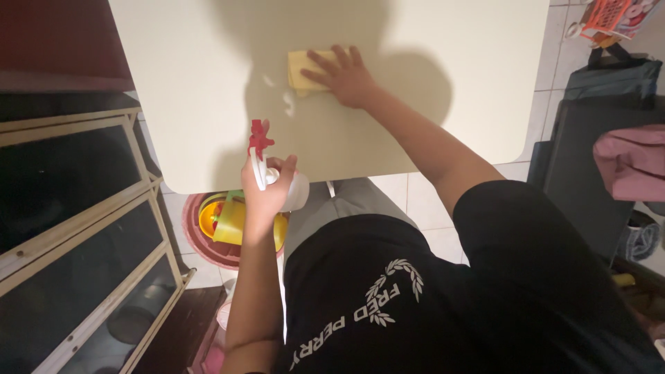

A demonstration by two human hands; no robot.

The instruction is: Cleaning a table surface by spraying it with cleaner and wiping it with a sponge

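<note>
1. Yellow cloth (pixel 303 68): folded flat on the cream table top (pixel 457 41), near its middle; lies under the right hand.
2. Right hand (pixel 344 75): open, palm down, fingers spread and pressed on the cloth's right part; grips nothing; arm extended across the table from the lower right.
3. Spray bottle (pixel 277 181): white body, red trigger head (pixel 259 138) pointing up and toward the table; located at the table's near edge, well apart from the cloth.
4. Left hand (pixel 267 188): closed round the bottle's neck, fingers wrapped, thumb on the near side.
5. Small wet marks (pixel 288 104): on the table surface between bottle and cloth.
6. Below the table edge: red basin (pixel 201 246) on the tiled floor, holding a yellow-green plastic cup (pixel 228 218).
7. Left: glass-fronted cabinet (pixel 76 235) with pale frame.
8. Right: dark chair (pixel 589 166) carrying a pink bundle (pixel 634 161).
</note>
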